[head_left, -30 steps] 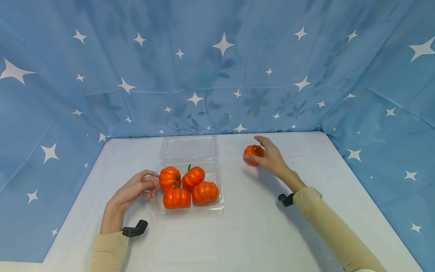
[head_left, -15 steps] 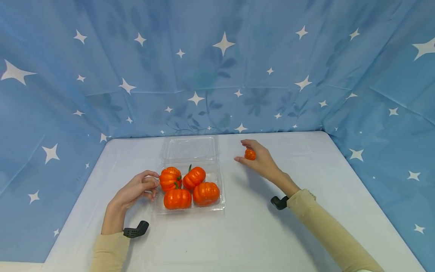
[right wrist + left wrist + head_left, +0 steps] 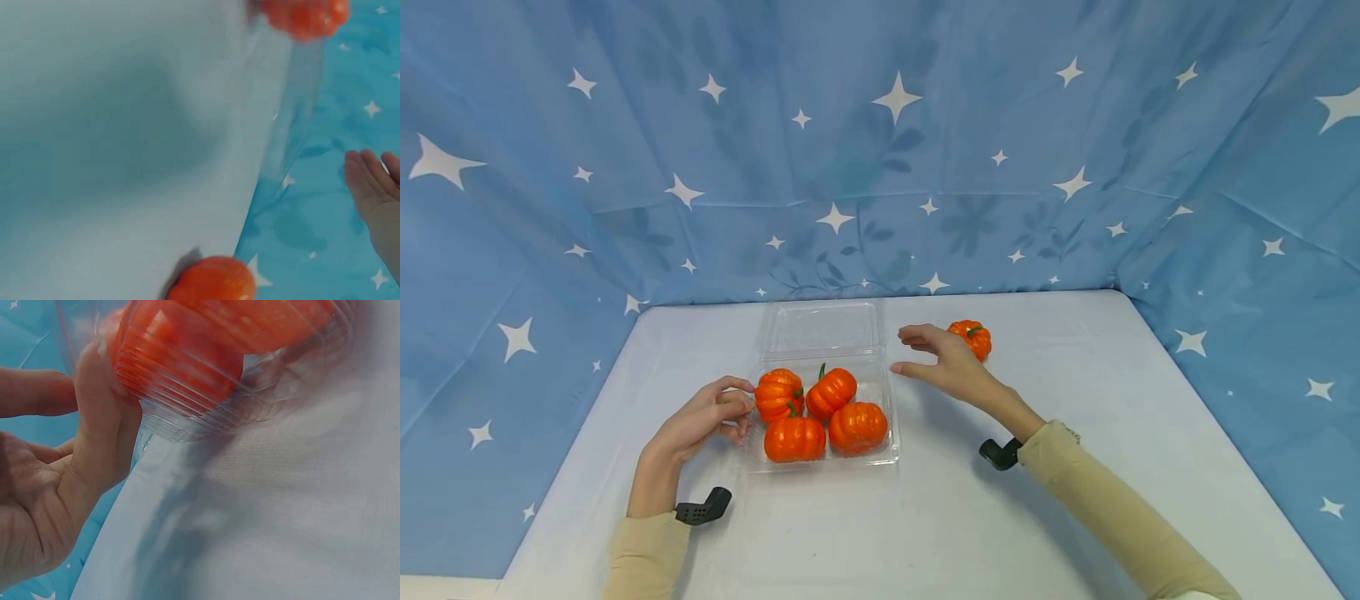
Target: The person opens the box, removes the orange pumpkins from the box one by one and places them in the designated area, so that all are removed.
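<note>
Here, the open box: a clear, rectangular plastic clamshell container (image 3: 877, 392) sits on a white-covered table (image 3: 850, 537), spread between two bare hands, its base toward the person.
The lid: a clear, shallow plastic lid (image 3: 823, 329) lies folded back beyond the base, toward a blue star-patterned curtain (image 3: 1030, 221); lid and base together run front to back.
The load: four glossy orange ribbed pumpkins (image 3: 795, 442) rest in the base, two at the far side, two at the near side.
The odd one out: a lone glossy orange ribbed pumpkin with a green stem (image 3: 979, 342) stands on the table well to the right of the container, stem up, partly screened by the right hand in the head view.
Nearer hand: the left hand (image 3: 703, 421), at the container's left wall; the right hand (image 3: 951, 367) hangs just off its far right corner, between container and lone pumpkin, much nearer that pumpkin than the left.
Left grip: fingers bent, fingertips touching the clear wall; whether they pinch the rim cannot be told.
Right grip: nothing held; fingers extended leftward, thumb spread apart below them, and the right wrist view shows a gap to the lone pumpkin.
</note>
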A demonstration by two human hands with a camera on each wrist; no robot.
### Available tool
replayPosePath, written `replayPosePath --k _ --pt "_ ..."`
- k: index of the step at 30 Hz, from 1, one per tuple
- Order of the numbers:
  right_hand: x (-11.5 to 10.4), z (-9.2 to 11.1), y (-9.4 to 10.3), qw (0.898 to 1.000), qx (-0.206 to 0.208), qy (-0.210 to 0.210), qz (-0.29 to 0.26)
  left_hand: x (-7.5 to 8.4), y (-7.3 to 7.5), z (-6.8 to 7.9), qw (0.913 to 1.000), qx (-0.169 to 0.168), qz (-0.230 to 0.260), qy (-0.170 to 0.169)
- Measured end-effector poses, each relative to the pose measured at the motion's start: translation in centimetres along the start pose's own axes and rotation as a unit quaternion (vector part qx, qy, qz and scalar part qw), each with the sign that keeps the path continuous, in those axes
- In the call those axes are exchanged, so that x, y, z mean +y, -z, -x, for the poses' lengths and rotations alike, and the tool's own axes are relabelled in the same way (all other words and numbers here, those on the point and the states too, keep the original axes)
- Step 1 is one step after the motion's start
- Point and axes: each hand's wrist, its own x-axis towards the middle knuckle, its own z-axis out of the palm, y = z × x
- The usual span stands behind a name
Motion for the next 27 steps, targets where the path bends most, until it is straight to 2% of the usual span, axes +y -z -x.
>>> replayPosePath --k 10,27 --pt "-1.7 -0.6 -1.3 0.998 -0.051 0.001 -0.021 0.2 0.2 0.3 0.9999 -0.006 -0.002 -0.011" --pt "-3.6 -2.4 -3.6 0.990 -0.136 -0.032 0.001 0.2 0.2 0.1 1.0000 -0.001 -0.002 -0.004"
